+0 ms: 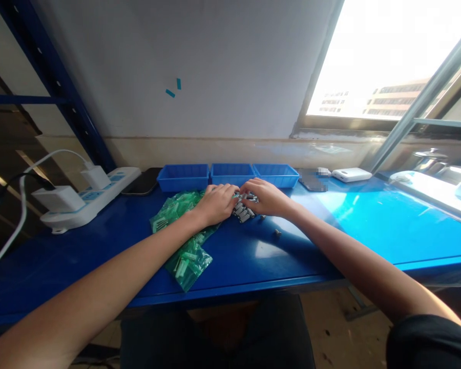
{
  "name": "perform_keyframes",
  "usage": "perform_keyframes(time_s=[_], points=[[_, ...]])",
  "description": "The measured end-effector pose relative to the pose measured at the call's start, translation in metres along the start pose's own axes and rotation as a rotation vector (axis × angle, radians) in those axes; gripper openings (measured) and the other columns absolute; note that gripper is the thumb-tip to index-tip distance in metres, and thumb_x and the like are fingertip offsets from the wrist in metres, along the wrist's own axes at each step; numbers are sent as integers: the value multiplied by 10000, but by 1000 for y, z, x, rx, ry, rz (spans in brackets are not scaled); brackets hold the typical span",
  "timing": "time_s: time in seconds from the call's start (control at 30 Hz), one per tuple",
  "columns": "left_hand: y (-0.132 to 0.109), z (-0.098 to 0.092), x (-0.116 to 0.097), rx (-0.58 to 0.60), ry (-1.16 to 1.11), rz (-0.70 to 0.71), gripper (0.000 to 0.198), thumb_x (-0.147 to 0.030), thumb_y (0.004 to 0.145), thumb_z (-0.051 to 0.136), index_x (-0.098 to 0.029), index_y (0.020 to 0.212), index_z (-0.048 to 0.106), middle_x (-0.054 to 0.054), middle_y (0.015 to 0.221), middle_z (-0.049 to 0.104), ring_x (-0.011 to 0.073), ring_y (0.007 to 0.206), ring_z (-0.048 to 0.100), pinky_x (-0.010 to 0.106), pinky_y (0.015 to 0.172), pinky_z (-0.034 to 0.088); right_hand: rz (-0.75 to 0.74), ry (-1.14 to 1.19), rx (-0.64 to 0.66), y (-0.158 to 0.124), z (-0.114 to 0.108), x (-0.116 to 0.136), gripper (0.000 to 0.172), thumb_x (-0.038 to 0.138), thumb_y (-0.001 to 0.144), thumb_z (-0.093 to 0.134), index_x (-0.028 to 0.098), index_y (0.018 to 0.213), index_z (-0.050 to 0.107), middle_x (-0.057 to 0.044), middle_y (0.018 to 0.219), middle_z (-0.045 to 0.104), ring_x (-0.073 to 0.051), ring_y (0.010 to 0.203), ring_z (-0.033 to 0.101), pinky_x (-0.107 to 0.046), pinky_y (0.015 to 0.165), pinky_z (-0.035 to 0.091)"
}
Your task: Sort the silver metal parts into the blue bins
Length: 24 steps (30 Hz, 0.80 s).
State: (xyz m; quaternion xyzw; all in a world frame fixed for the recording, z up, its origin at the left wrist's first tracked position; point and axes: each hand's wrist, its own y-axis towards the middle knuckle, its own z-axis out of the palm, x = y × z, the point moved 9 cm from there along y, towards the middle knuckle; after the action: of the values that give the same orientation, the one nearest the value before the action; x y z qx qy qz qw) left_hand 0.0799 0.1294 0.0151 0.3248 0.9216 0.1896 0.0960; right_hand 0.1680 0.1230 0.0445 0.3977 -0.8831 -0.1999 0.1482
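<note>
Several small grey metal pieces (245, 213) lie in a pile on the blue table, just in front of the blue bins. My left hand (218, 204) is at the pile's left side, over the edge of the green plastic bags (172, 210), its fingers bent and pressed together. My right hand (264, 198) reaches in from the right, fingers curled down onto the pile. The fingertips of both hands nearly meet, and what they pinch is too small to make out. One loose small piece (277, 232) lies to the right, nearer the front edge.
Three blue bins (183, 178) stand in a row along the wall. A white power strip (96, 200) with plugs and a dark phone (142, 182) are at the left. Behind my right arm lie another dark phone (311, 180) and a white box (351, 175).
</note>
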Motion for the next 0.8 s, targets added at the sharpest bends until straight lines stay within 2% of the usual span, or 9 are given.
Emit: perform_keyframes(time_s=[0.07,0.17,0.23,0.33,0.43,0.53,0.67,0.73,0.8], points=[[-1,-5,-1,-49,-24,10,329,-386,971,354,-196,1198,498,83,1204,621,254,1104,559,406,896,359,57,21,-114,0,-11,-2,133,277,824,575,187,918,604,-54,864,664,-199,845,594,-306,769,443],[-3,-19,-4,-182,-62,41,352,-426,939,441,-198,1201,495,74,1165,637,242,1085,571,377,883,376,170,125,-239,-1,-18,-9,113,305,806,595,196,826,575,-27,791,655,-167,758,597,-275,696,446],[-5,-28,-8,-265,-58,71,308,-385,928,472,-190,1161,521,67,1079,661,234,1023,592,360,857,386,230,218,-263,-2,-16,-12,150,333,799,609,195,768,562,-19,754,654,-151,706,595,-267,665,450],[-6,-36,-11,-325,-32,102,216,-314,943,447,-179,1056,572,63,975,682,225,935,610,349,819,389,298,362,-253,-1,-7,-15,156,335,812,598,185,769,589,-26,756,671,-148,689,610,-271,658,474],[-6,-43,-6,-367,-55,77,210,-313,953,440,-181,1029,585,57,938,689,214,906,617,342,810,390,245,427,-271,-1,-6,-8,157,321,823,590,181,887,627,-39,820,677,-158,755,631,-272,679,498],[-6,-51,4,-403,-144,4,229,-368,954,451,-196,1025,583,34,894,682,193,870,625,320,790,400,110,269,-355,-3,-16,6,197,299,834,592,184,991,627,-54,883,650,-171,820,615,-282,715,492],[-4,-56,7,-340,-181,2,295,-427,965,406,-201,1040,580,27,886,681,186,865,629,306,791,407,43,-53,-443,-11,-26,19,167,293,895,531,195,958,649,-62,865,636,-186,815,588,-304,746,451],[1,-57,6,-225,-136,38,318,-422,967,377,-208,1089,578,35,926,687,193,877,630,302,782,409,32,-141,-476,-11,-34,22,191,313,913,510,194,942,656,-63,853,642,-187,800,580,-303,737,432],[6,-56,12,-63,-100,38,339,-436,949,382,-229,1118,590,35,971,691,197,872,634,291,749,418,29,-210,-500,-6,-43,20,234,344,930,485,189,944,659,-68,850,646,-189,802,572,-308,743,416]])
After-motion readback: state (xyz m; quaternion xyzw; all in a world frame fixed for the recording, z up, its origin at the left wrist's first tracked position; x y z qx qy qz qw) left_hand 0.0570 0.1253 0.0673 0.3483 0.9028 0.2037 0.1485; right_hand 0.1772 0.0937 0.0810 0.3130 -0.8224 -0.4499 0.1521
